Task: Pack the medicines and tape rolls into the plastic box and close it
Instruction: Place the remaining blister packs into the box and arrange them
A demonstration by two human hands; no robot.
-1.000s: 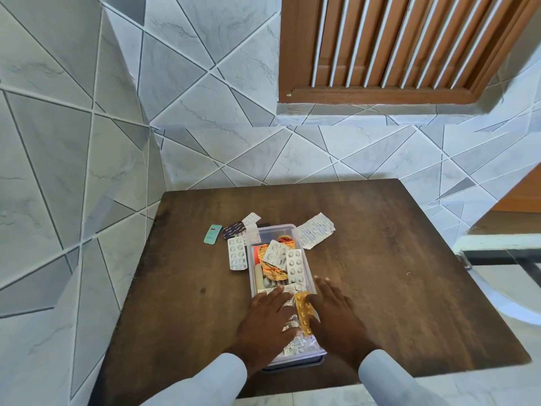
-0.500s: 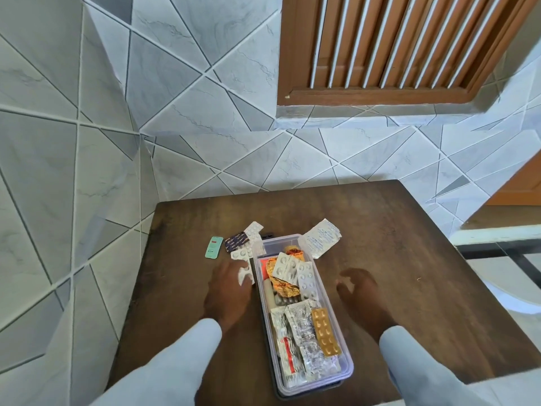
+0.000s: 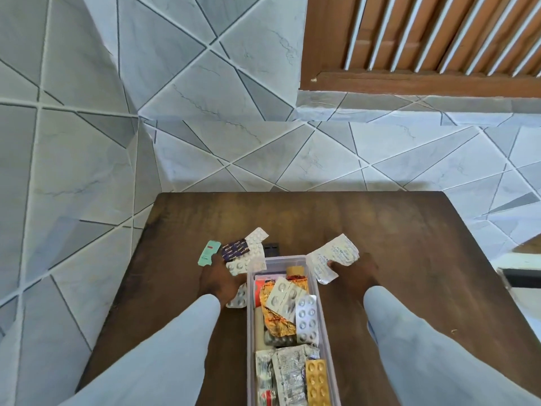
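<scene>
While the clear plastic box (image 3: pixel 322 291) sits lidless between my arms on the brown tabletop (image 3: pixel 409 244), already crowded with blister strips, my left hand (image 3: pixel 218 278) rests on the loose strips lying just left of its far end, though I cannot tell whether the fingers have closed on any. My right hand (image 3: pixel 352 271) pinches the white crumpled strip (image 3: pixel 333 257) at the box's far right corner.
</scene>
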